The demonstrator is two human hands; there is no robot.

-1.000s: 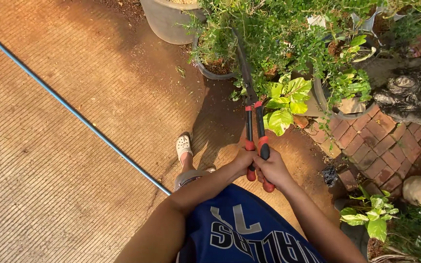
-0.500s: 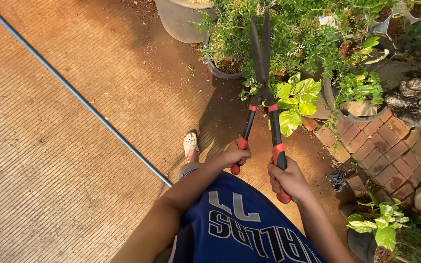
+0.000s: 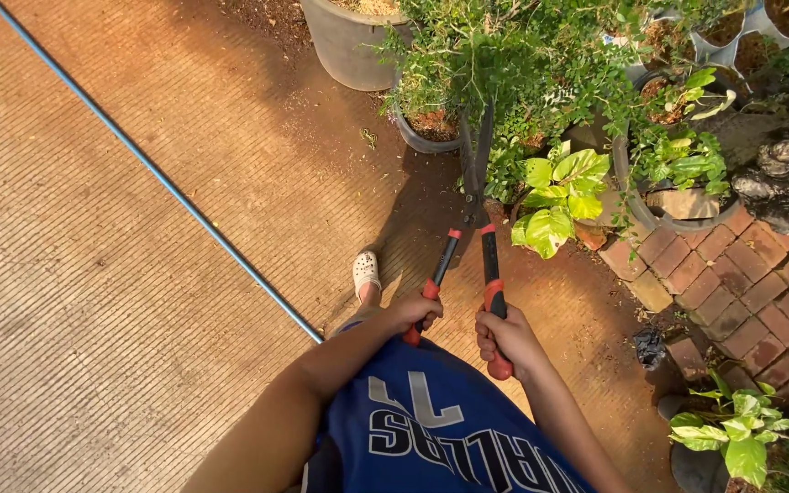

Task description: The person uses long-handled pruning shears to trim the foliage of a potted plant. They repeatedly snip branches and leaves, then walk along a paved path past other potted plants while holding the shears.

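Hedge shears [image 3: 470, 219] with red-and-black handles, held out in front of the person at waist height; the dark blades are nearly closed and reach into the fine-leaved shrub [image 3: 504, 55] growing from a dark pot [image 3: 422, 137]. The left hand [image 3: 415, 312] is wrapped tight around the left handle, the right hand [image 3: 504, 338] likewise around the right handle, both fists fully closed on the grips. A broad-leaved yellow-green plant [image 3: 559, 196] stands just beside the blades, and a foot in a pale clog [image 3: 366, 272] rests on the ribbed ground [image 3: 93, 274] below the handles. Likely hazards: the blades may clip the neighbouring plant, since it crowds the cutting line, or falling cuttings may land near the foot.
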